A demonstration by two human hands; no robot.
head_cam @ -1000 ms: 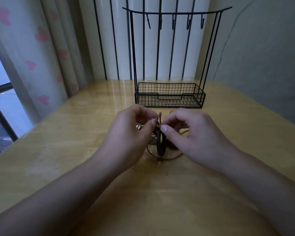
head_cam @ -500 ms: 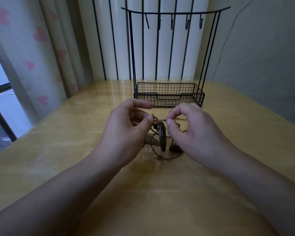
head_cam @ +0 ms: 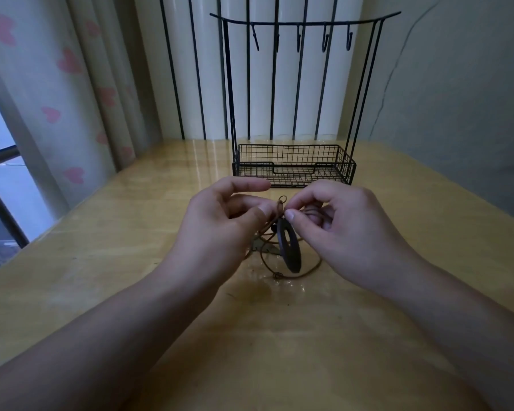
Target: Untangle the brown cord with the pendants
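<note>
- Brown cord, thin, bunched between both hands just above the yellow wooden bench; a small loop stands up at the top of the tangle, slack loops trail down onto the bench with a small knot at the near end.
- Dark ring pendant hangs from the tangle, its lower edge at the bench surface. A second, pale pendant lies just left of it, partly hidden by the left hand; shape unclear.
- Left hand: thumb and a curled finger pinch the cord at the tangle, index finger stretched out straight above it.
- Right hand: thumb and index tip pinch the cord right beside the left hand's pinch, other fingers curled under.
- No writing or brand readable anywhere.
- Against half a second ago: hands closer together, pinches almost touching; ring pendant turned more face-on to the camera, hole now visible.
- Black wire rack with hooks stands beyond the hands, apart from them; heart-print curtain at left.
</note>
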